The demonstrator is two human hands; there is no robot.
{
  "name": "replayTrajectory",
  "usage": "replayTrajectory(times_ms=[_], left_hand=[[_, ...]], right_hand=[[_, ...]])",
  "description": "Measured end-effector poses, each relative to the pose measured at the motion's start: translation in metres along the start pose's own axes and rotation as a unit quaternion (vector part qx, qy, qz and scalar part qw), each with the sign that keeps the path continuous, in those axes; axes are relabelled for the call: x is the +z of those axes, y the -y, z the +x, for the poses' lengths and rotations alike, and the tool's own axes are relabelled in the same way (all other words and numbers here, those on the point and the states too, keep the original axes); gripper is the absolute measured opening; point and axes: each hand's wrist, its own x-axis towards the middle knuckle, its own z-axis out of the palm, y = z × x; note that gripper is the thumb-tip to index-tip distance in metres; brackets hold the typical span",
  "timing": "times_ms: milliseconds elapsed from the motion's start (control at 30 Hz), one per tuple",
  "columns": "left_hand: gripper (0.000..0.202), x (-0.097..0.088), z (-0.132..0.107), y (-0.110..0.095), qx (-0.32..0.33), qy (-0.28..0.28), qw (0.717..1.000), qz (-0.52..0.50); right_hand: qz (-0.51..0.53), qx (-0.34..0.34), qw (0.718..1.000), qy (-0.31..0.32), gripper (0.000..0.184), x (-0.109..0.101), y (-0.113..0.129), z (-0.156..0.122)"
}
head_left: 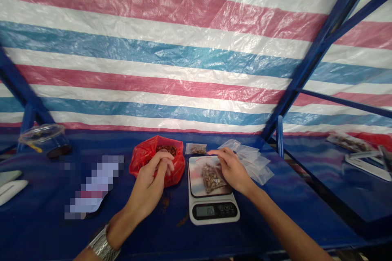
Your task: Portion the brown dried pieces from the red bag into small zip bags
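Note:
My left hand [150, 183] is curled, fingers closed, over a red plastic bag [173, 169] holding brown pieces [167, 150]; whether it pinches any is hidden. My right hand [229, 169] lies open across the top of a clear bag of brown chips [211, 177]. That bag rests on the platform of a white digital kitchen scale [212, 214], whose display reads about 105. A small filled bag [196, 149] sits just behind the scale.
A loose pile of clear plastic bags [252, 161] lies right of the scale on the blue tabletop [39, 228]. A clear-lidded container [45, 140] and a pixelated blurred object [92, 185] are to the left. Blue steel framing [321, 45] holds a striped tarp [153, 49].

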Motion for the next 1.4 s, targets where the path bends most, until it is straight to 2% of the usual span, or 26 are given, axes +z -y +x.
replayTrajectory(times_ms=[567, 933, 1167, 1300, 1400], left_hand=[[0.027, -0.001, 0.001, -0.001, 0.004, -0.005, 1.0, -0.003], [0.027, -0.002, 0.001, -0.003, 0.004, -0.001, 1.0, -0.004], [0.026, -0.002, 0.001, -0.002, 0.008, -0.002, 1.0, -0.002], [0.026, 0.0, 0.001, -0.001, 0.008, 0.005, 1.0, 0.003], [0.028, 0.007, -0.003, -0.007, -0.003, 0.008, 1.0, 0.012]], right_hand=[[0.001, -0.009, 1.0, 0.006, 0.046, 0.001, 0.006, 0.002], [-0.008, 0.04, 0.999, 0.016, 0.036, -0.002, 0.023, 0.002], [-0.022, 0.046, 0.999, 0.019, 0.041, 0.0, 0.023, 0.001], [-0.035, 0.043, 0.998, 0.016, 0.032, 0.005, 0.019, 0.002], [-0.005, 0.028, 1.0, -0.001, 0.023, 0.005, 0.019, 0.004]])
